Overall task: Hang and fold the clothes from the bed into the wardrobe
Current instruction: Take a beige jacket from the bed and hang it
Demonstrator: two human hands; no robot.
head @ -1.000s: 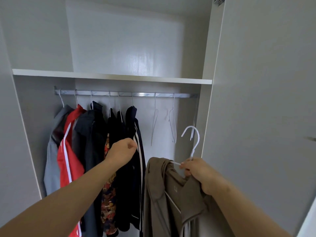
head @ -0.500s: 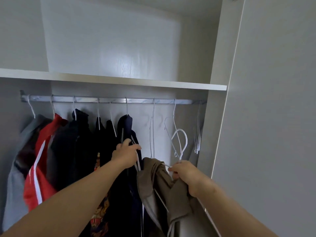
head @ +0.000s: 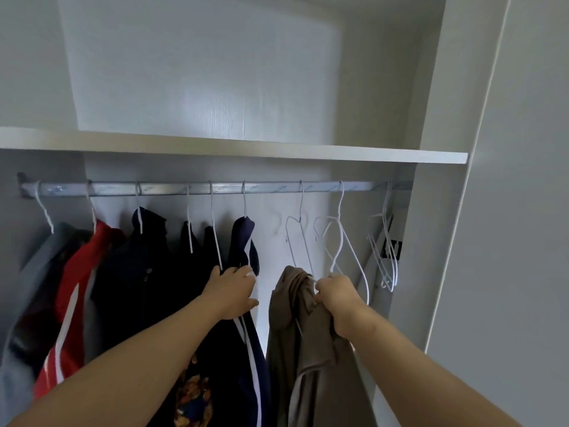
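A metal rail (head: 271, 188) crosses the wardrobe under a white shelf (head: 277, 150). Several garments hang on its left half: grey (head: 27, 272), red (head: 83, 266) and dark ones, with a navy jacket (head: 244, 238) at the right end. My left hand (head: 231, 292) grips the navy jacket's shoulder. My right hand (head: 337, 300) holds a brown garment (head: 292, 334) by the neck of its white hanger (head: 336, 257). The hanger's hook stands below the rail, in the gap to the right of the navy jacket.
Empty white hangers (head: 297, 238) hang on the rail's right half, with several more (head: 386, 257) bunched at its far right end. The wardrobe's side panel (head: 440, 211) and a grey door (head: 523, 241) close off the right. The upper compartment's back wall (head: 200, 72) is bare.
Both hands have moved up and closer to the rail. My left hand has gone to the navy jacket's shoulder. My right hand has carried the brown garment left, into the gap.
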